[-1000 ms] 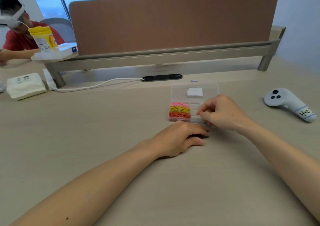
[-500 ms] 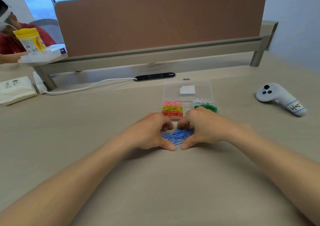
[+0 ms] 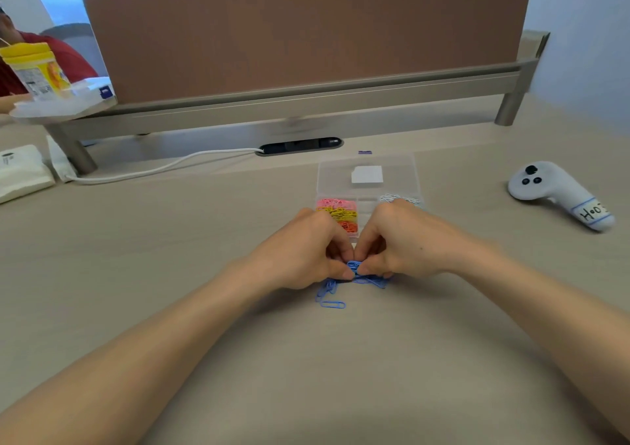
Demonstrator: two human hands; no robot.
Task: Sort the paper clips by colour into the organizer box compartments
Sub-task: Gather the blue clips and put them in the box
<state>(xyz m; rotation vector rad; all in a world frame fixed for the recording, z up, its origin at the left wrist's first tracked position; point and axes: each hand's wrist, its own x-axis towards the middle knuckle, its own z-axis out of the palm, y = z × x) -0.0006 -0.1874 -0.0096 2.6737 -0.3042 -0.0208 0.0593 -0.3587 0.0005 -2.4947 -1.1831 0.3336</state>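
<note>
A clear organizer box (image 3: pixel 366 192) lies on the desk with its lid open behind it. Pink clips (image 3: pixel 332 203), yellow clips (image 3: pixel 335 212) and orange clips (image 3: pixel 349 227) fill its left compartments; white clips (image 3: pixel 397 199) show at its right. Just in front of the box, my left hand (image 3: pixel 306 250) and my right hand (image 3: pixel 404 243) meet fingertip to fingertip and pinch a bunch of blue paper clips (image 3: pixel 356 269) between them. A few blue clips (image 3: pixel 330 296) lie loose on the desk below my left hand. The green compartment is hidden behind my right hand.
A white controller (image 3: pixel 559 192) lies at the right. A brown divider panel (image 3: pixel 306 32) on a metal rail closes the back. A white cable (image 3: pixel 163 168) runs to a desk grommet (image 3: pixel 300 145). A tissue pack (image 3: pixel 20 171) and a yellow jar (image 3: pixel 35 69) sit at the left.
Both hands came together in front of the box, closed in round the blue clip pile and now pinch a bunch of it, with a few clips left loose.
</note>
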